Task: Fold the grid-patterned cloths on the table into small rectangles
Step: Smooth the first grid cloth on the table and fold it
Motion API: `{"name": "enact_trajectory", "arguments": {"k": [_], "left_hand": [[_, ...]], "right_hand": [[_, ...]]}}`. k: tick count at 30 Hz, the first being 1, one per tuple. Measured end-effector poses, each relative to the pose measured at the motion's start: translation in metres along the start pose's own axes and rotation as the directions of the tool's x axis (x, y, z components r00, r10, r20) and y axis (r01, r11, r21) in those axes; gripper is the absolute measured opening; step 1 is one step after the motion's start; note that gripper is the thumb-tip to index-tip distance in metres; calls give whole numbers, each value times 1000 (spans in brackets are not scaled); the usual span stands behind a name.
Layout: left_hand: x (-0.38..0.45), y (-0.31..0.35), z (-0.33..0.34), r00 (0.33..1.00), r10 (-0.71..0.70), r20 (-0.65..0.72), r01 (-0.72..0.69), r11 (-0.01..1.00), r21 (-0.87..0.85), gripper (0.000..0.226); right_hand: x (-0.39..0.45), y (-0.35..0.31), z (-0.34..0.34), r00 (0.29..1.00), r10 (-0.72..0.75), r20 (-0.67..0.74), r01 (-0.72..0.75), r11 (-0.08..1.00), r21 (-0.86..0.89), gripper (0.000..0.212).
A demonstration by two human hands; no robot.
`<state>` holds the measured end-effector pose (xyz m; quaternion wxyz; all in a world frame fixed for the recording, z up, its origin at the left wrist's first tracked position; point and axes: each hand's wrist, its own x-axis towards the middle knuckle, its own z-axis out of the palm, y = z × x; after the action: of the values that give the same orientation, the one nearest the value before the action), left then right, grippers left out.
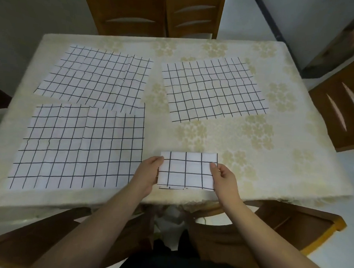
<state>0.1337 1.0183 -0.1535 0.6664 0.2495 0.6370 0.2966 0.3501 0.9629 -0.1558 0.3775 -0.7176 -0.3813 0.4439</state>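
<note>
You had the folded cloth [187,170] right at the near edge of the table [293,160], already down to a small rectangle. Your left hand [147,174] gripped its left edge, fingers curled under where they couldn't be seen, thumb on top. Your right hand [224,177] pinched the right edge, thumb over the top layer, the other fingers tucked out of sight behind the cloth. Whether the rectangle lay flat or was lifted a touch was hard to tell; a thin dark strip of a lower layer peeked out along its near edge. Three cloths lay spread open: the near-left cloth [79,147] just beside your left hand, the far-left cloth [95,76] overlapping its far edge, and the far-right cloth [213,88] apart. Chairs ringed the table, mostly cut off.
</note>
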Motion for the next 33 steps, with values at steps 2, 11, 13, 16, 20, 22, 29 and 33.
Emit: {"name": "enact_trajectory", "arguments": {"k": [2, 11, 13, 16, 20, 22, 29, 33], "left_hand": [[-7, -1, -6, 998, -3, 56, 2, 1000, 13, 16], [-33, -19, -49, 972, 183, 149, -231, 870, 435, 40], [-40, -18, -53, 959, 247, 143, -285, 852, 439, 27], [-46, -20, -55, 938, 304, 167, -346, 845, 407, 22], [-46, -25, -57, 916, 334, 222, -398, 824, 403, 14], [-44, -28, -58, 911, 335, 241, -410, 808, 424, 23], [-51, -30, -42, 921, 268, 283, -365, 846, 388, 8], [-56, -28, -27, 929, 261, 263, -343, 874, 344, 11]], "right_hand": [[-8, -4, 5, 999, 1, -32, 0, 1000, 27, 43], [-35, -7, 17, 997, 69, -37, -66, 994, 91, 51], [-44, -7, 18, 993, 111, -27, -108, 987, 121, 53], [-56, 2, 18, 993, 117, -15, -114, 982, 149, 63], [-66, 14, 17, 987, 152, -49, -145, 981, 128, 86], [-73, 12, 15, 984, 152, -89, -141, 983, 120, 77], [-93, 11, 1, 979, 104, -173, -98, 994, 46, 65], [-109, 8, -9, 976, 140, -165, -120, 985, 128, 43]]}}
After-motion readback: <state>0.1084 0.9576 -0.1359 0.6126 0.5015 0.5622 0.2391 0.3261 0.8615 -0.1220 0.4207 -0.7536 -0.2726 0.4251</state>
